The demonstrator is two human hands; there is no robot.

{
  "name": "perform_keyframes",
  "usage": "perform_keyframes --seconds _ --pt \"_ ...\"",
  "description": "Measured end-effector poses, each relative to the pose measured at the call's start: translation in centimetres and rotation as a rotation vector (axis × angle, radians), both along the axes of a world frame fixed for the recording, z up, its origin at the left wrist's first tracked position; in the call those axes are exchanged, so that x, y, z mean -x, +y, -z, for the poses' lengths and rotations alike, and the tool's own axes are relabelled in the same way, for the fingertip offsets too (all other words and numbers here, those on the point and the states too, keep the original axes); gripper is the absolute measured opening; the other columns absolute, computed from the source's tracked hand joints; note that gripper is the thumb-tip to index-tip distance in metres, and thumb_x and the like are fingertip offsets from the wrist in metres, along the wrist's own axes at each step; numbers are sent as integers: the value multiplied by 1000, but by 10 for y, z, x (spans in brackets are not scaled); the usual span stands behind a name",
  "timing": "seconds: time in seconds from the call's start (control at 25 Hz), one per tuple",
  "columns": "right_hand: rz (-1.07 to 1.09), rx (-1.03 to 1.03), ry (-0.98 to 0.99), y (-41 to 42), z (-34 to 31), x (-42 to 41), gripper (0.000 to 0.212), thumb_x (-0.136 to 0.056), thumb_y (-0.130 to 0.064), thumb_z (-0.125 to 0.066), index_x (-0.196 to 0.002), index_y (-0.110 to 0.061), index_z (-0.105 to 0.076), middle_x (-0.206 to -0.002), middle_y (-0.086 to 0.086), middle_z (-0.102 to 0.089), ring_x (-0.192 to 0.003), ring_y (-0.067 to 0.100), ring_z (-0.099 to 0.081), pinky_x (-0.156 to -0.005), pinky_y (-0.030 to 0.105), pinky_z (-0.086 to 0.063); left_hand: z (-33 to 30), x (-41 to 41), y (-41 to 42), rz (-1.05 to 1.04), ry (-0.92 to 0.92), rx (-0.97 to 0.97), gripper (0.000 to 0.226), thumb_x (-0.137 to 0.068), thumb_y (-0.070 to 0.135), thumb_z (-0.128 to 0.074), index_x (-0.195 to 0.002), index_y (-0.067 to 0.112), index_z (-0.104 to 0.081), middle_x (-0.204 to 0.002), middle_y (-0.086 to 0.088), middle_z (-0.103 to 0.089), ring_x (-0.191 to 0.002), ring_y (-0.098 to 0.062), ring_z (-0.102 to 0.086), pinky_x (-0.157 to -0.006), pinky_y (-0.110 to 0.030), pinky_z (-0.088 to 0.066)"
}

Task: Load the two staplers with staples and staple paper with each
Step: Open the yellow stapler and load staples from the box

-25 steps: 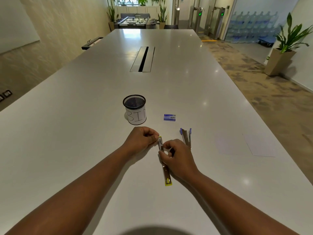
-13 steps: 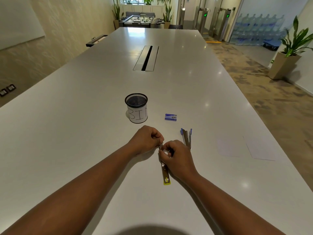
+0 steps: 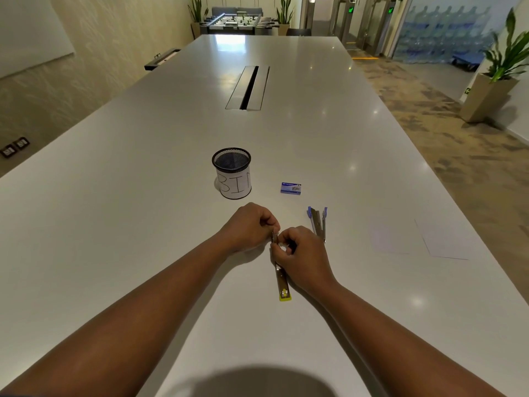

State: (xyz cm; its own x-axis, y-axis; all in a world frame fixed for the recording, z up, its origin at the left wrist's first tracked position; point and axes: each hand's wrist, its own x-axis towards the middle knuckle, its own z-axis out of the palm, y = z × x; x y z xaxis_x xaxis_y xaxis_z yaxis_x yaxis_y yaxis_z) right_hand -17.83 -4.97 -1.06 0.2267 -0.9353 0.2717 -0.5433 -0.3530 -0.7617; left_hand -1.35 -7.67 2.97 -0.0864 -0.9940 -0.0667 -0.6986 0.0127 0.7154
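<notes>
A yellow stapler point(image 3: 282, 282) lies opened flat on the white table point(image 3: 143, 224), its yellow end toward me. My left hand point(image 3: 249, 224) pinches a small metal piece, apparently a strip of staples point(image 3: 275, 235), at the stapler's far end. My right hand point(image 3: 300, 253) curls over the stapler's middle and pinches at the same spot. A blue stapler point(image 3: 318, 222) lies opened to the right, untouched. A small blue staple box point(image 3: 290, 188) sits behind it. White paper sheets point(image 3: 423, 239) lie at the right.
A black mesh cup point(image 3: 233, 173) with a paper label reading "BIN" stands behind my left hand. A cable slot point(image 3: 249, 87) is set into the table's middle. The table's right edge runs past the paper, with floor beyond.
My two hands have drawn closer together over the yellow stapler's far end, now hiding its yellow tip. The camera view has tilted slightly.
</notes>
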Motion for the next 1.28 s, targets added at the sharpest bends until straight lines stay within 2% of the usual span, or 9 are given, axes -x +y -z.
perform_keyframes --seconds 0.12,0.28,0.44,0.56,0.68,0.8,1.0,1.12,1.28 --pt "-3 -4 3 0 1 0 10 -85 -17 -74 -80 -12 -67 -74 1 -61 -70 17 -55 -65 38 -52 1 -1 1 -2 15 -31 8 -87 12 -76 -86 19 -80 -90 5 -75 -90 -12 -68 -86 -33 -55" --pt "4 -6 0 0 1 0 11 -84 -17 -75 -79 -14 -66 -72 -2 -58 -67 14 -54 -63 36 -51 5 -4 2 -26 126 -98 8 -81 10 -83 -88 14 -81 -91 2 -77 -90 -14 -70 -85 -31 -56" --pt "2 -14 -2 0 1 1 12 -83 -18 -75 -77 -16 -65 -72 -3 -59 -68 15 -55 -63 37 -52 5 -7 1 -152 281 -177 33 -74 2 -85 -102 16 -73 -86 -1 -73 -82 -17 -68 -84 -35 -59" --pt "5 -18 15 0 2 0 13 -85 -20 -75 -78 -18 -64 -74 -3 -60 -70 15 -56 -64 35 -52 4 -7 -3 -190 296 -250 48 -72 3 -86 -111 16 -62 -85 -4 -69 -78 -15 -63 -75 -33 -57" --pt "4 -13 22 0 4 0 14 -85 -22 -75 -78 -20 -63 -74 -6 -59 -69 13 -55 -63 28 -49 2 -6 -7 -234 330 -289 30 -77 -2 -77 -101 13 -67 -89 -8 -72 -78 -15 -68 -62 -23 -56" --pt "8 -4 16 -1 5 -1 13 -85 -22 -75 -79 -18 -64 -74 -7 -59 -68 12 -54 -62 28 -48 4 -5 -10 -287 472 -317 20 -81 -10 -65 -96 2 -67 -77 -15 -71 -56 -16 -63 -56 -26 -54" --pt "15 16 -22 0 7 -1 18 -83 -23 -72 -86 -26 -55 -76 -10 -58 -63 9 -53 -55 17 -42 9 -6 -17 -388 606 -373 13 -82 -9 -62 -92 -4 -68 -70 -21 -69 -45 -19 -52 -44 -24 -47" --pt "-2 64 -33 2 8 -1 23 -86 -21 -72 -95 -30 -53 -84 -13 -58 -72 7 -55 -58 16 -45 15 -7 -19 -406 630 -349 9 -82 -5 -63 -89 -5 -68 -65 -19 -67 -43 -18 -51 -43 -23 -47" --pt "-48 138 28 4 8 -1 29 -86 -27 -75 -114 -23 -66 -100 -9 -64 -83 7 -58 -70 20 -50 21 -8 -20 -405 661 -315 8 -84 -2 -65 -90 -5 -70 -63 -18 -65 -43 -18 -51 -51 -28 -52"
